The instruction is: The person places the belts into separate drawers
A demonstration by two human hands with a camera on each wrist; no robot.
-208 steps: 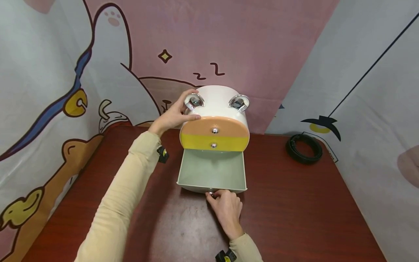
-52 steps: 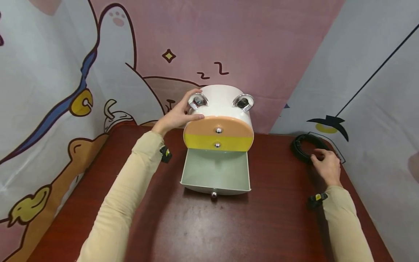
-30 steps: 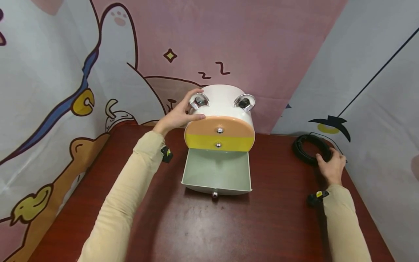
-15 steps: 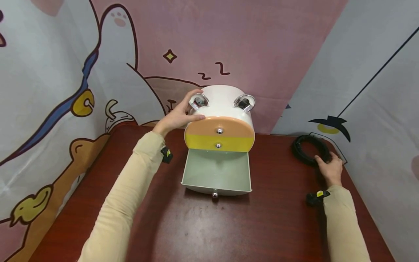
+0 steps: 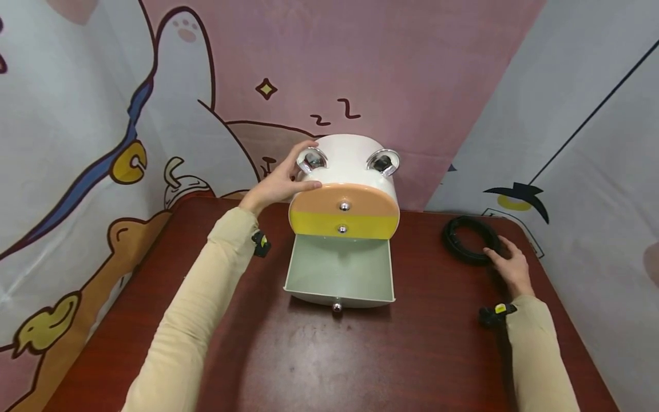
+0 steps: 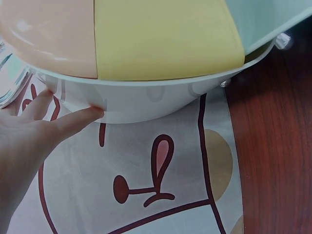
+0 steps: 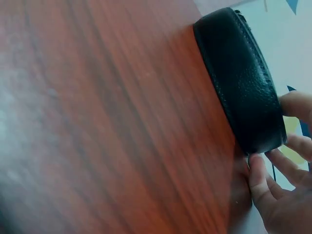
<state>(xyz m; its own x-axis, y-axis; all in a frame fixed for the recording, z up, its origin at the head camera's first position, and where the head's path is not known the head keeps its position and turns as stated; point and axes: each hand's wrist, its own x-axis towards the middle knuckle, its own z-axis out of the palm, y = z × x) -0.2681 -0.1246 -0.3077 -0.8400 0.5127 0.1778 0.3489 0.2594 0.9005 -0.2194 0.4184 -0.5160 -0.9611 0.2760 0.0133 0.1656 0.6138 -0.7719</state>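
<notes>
A small white drawer cabinet (image 5: 350,151) with two silver eye-like rings stands at the back of the table. Its peach drawer (image 5: 368,200) and yellow drawer (image 5: 368,226) are closed; the pale green bottom drawer (image 5: 337,274) is pulled out with nothing in it. My left hand (image 5: 278,182) holds the cabinet's upper left side, thumb along the front rim, fingers beside the silver ring. At the right, my right hand (image 5: 511,266) grips the near right edge of a coiled black leather belt (image 7: 239,78), thumb at its lower end and fingers on its outer side.
The reddish-brown wooden table (image 5: 319,366) meets a printed cartoon cloth (image 5: 412,68) along its back. A white cloth (image 5: 607,189) hangs by the right edge, close to my right hand. The open drawer's silver knob (image 5: 337,306) sticks out toward me.
My right hand has left the bottom drawer's knob, reached the coiled belt and now shifts it slightly left and nearer. My left hand has stayed on the cabinet.
</notes>
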